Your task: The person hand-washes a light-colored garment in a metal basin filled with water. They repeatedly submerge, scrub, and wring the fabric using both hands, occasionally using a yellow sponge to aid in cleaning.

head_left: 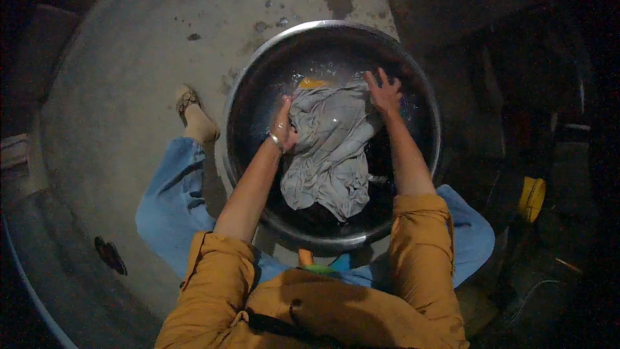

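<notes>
Mustard shirt (323, 300) nearest cam, sleeves (423, 245) up at elbows, prob. to stay dry. From my remote end I see grey cloth (332, 123) in metal basin (323, 48), set btwn knees (475, 229) prob. for easy reach. L hand (284, 126) at cloth's left edge, can't tell if pinching; R hand (385, 94) fingers spread near top-right corner, contact unclear.

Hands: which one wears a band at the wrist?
The left hand, at the left edge of the cloth: a shiny band rings its wrist. The right hand shows none.
</notes>
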`<state>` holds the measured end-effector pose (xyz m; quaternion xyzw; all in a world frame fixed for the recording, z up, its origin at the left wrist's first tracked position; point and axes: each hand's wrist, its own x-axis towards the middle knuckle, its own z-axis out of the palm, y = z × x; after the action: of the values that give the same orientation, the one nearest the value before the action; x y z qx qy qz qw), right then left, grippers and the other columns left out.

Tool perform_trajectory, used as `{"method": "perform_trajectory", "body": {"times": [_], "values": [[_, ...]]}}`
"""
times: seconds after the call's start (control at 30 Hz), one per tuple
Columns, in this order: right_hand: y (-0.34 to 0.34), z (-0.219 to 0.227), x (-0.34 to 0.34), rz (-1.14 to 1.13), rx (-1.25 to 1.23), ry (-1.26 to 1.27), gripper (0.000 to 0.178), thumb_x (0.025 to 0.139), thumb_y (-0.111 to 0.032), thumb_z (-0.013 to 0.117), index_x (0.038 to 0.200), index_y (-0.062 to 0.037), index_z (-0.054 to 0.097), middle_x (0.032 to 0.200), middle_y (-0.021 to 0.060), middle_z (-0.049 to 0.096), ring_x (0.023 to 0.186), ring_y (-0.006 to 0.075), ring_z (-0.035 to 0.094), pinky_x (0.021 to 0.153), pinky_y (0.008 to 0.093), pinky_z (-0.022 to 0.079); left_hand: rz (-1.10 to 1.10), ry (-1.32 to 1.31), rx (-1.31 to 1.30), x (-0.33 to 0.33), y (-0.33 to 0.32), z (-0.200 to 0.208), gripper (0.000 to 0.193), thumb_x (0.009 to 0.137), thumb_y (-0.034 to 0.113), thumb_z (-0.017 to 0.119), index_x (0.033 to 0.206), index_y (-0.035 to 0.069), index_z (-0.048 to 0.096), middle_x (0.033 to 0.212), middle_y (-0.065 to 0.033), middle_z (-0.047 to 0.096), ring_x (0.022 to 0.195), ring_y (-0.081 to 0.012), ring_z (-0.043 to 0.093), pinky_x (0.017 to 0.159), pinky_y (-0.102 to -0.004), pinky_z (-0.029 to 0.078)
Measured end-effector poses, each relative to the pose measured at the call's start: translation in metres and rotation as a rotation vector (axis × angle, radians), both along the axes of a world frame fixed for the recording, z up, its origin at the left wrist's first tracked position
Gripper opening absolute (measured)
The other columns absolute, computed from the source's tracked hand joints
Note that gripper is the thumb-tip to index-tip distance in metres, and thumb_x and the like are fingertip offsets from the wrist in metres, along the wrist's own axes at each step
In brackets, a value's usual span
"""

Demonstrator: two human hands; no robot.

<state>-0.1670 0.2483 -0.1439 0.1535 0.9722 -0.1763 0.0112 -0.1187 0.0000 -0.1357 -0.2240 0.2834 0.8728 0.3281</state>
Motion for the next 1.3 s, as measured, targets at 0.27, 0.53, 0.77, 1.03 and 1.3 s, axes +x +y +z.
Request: {"method": "perform_trajectory", "body": {"times": [0.27,0.53,0.77,1.03,1.3], "values": [[-0.13,0.016,0.06,0.476,-0.582,0.322,0.028,0.065,-0.024,0.063,0.085,-0.0047,0.06,0.094,0.0137,0.056,0.09,0.0319,0.052,0.08,0.0391,0.04,0.123,0.055,-0.021,-0.01,-0.008,-0.023,0.066,0.078,0.06,0.038,0.117,0.007,0.043,0.115,-0.0093,0.048,0.105,-0.0259,0.046,0.089,-0.0424,0.037],[-0.167,0.041,0.08,0.58,-0.37,0.591,0.008,0.068,-0.015,0.06,0.07,-0.0073,0.057,0.072,0.0083,0.056,0.061,0.0264,0.055,0.054,0.0357,0.044,0.084,0.071,-0.222,-0.003,0.01,0.017,0.048,0.083,0.046,0.043,0.104,0.005,0.052,0.098,-0.0092,0.056,0.086,-0.0219,0.055,0.078,-0.0347,0.044],[-0.032,0.001,-0.002,0.072,-0.117,0.59,0.028,0.07,-0.033,0.062,0.079,-0.0065,0.06,0.082,0.0122,0.057,0.074,0.0286,0.054,0.064,0.0388,0.044,-0.218,0.142,-0.437,-0.014,0.004,0.058,0.044,0.08,0.041,0.048,0.101,0.003,0.054,0.099,-0.0104,0.055,0.088,-0.023,0.053,0.079,-0.0346,0.041],[0.034,-0.029,0.065,-0.331,-0.122,0.239,0.053,0.06,-0.028,0.072,0.099,0.0013,0.052,0.104,0.0195,0.045,0.097,0.0327,0.044,0.084,0.0363,0.038,-1.097,0.395,-1.82,0.008,-0.015,0.016,0.078,0.065,0.038,0.07,0.129,0.025,0.026,0.135,-0.0153,0.019,0.121,-0.0339,0.027,0.088,-0.0522,0.034],[-0.072,0.134,0.078,0.317,-0.422,0.628,0.025,0.063,0.003,0.06,0.086,-0.004,0.055,0.096,0.0138,0.05,0.09,0.0317,0.049,0.077,0.036,0.042,-1.066,1.267,-1.72,-0.025,0.006,0.018,0.113,0.042,0.044,0.079,0.132,0.034,0.013,0.14,-0.01,-0.003,0.127,-0.038,-0.002,0.094,-0.0618,0.013]]}}
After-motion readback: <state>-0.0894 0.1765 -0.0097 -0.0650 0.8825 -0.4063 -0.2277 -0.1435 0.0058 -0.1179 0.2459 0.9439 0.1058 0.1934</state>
